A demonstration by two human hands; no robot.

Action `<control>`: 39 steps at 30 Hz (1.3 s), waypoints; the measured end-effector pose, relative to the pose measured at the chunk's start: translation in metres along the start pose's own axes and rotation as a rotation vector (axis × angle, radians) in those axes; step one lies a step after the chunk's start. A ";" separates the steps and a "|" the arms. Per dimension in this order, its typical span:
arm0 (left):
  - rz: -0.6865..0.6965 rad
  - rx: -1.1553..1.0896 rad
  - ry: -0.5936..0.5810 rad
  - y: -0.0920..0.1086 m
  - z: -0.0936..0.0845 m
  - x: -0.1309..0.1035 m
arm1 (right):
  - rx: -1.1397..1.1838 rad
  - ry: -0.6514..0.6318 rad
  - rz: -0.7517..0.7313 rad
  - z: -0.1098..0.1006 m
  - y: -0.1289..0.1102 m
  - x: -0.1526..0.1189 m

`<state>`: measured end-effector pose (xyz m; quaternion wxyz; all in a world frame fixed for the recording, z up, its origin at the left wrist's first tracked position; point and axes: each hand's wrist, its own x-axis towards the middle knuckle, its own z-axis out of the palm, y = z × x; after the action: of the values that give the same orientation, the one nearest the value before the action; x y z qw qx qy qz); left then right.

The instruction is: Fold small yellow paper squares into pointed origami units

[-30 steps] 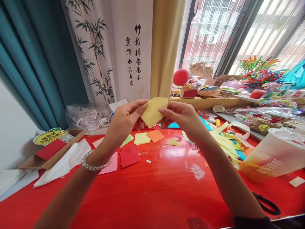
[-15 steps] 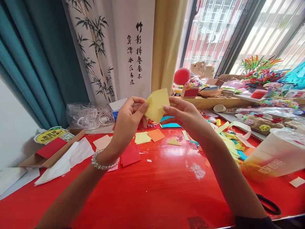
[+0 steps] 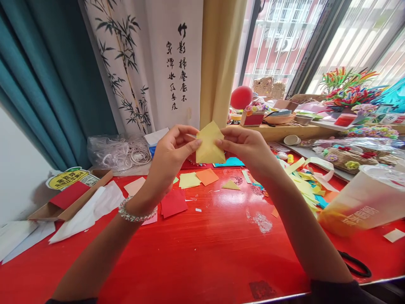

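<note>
While both forearms reach forward, my left hand and right hand pinch a folded yellow paper piece by its edges, raised above the glossy red table.

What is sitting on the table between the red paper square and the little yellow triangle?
In the head view, between the red paper square and the yellow triangle lie a pale yellow square and an orange square on the red table.
</note>
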<state>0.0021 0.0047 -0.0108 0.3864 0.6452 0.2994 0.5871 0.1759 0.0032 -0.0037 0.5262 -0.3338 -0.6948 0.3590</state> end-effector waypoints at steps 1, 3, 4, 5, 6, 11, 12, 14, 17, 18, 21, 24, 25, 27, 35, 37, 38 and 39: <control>-0.010 -0.010 -0.007 0.000 0.000 0.000 | 0.006 0.018 -0.011 0.000 0.001 0.001; -0.034 -0.021 -0.028 0.000 -0.001 0.001 | 0.003 0.032 -0.025 0.000 0.003 0.002; -0.042 -0.024 -0.039 0.000 -0.002 0.001 | -0.003 0.032 -0.031 0.000 0.004 0.002; -0.045 -0.027 -0.047 0.000 -0.002 0.002 | -0.009 0.030 -0.035 0.000 0.003 0.002; -0.044 -0.025 -0.053 0.001 -0.003 0.002 | -0.014 0.029 -0.037 0.000 0.003 0.001; -0.035 0.023 -0.065 0.004 -0.007 0.001 | -0.027 0.056 -0.020 -0.001 0.000 -0.002; -0.041 0.017 -0.072 0.004 -0.008 0.001 | -0.019 0.055 -0.020 0.000 0.000 -0.002; -0.060 -0.014 -0.086 0.004 -0.010 0.002 | 0.003 0.037 -0.021 0.000 0.000 -0.003; -0.108 -0.052 -0.109 0.004 -0.011 0.003 | 0.023 0.017 -0.010 0.000 -0.001 -0.003; -0.122 -0.059 -0.113 0.004 -0.011 0.003 | 0.029 0.013 -0.004 0.000 -0.001 -0.004; -0.124 -0.071 -0.085 0.003 -0.011 0.004 | 0.057 0.012 0.007 0.000 -0.001 -0.003; -0.082 -0.089 -0.034 0.002 -0.009 0.004 | 0.108 0.020 0.014 0.000 -0.002 -0.003; -0.071 -0.092 -0.018 0.002 -0.009 0.004 | 0.116 0.010 0.022 0.001 -0.003 -0.003; -0.046 -0.087 0.027 0.001 -0.008 0.003 | 0.106 -0.043 0.045 0.002 -0.006 -0.005; 0.066 0.008 0.064 0.009 -0.005 -0.003 | 0.052 -0.092 0.025 0.002 -0.008 -0.007; 0.082 0.023 0.043 0.010 -0.005 -0.003 | 0.029 -0.100 0.017 -0.001 -0.007 -0.006; 0.090 0.036 0.037 0.010 -0.006 -0.003 | 0.015 -0.111 0.014 -0.003 -0.006 -0.005; 0.092 0.056 0.028 0.010 -0.007 -0.002 | 0.000 -0.124 0.012 -0.005 -0.006 -0.005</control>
<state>-0.0053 -0.0008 -0.0035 0.3365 0.6606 0.2908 0.6048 0.1813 -0.0035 0.0000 0.4800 -0.3150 -0.7242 0.3821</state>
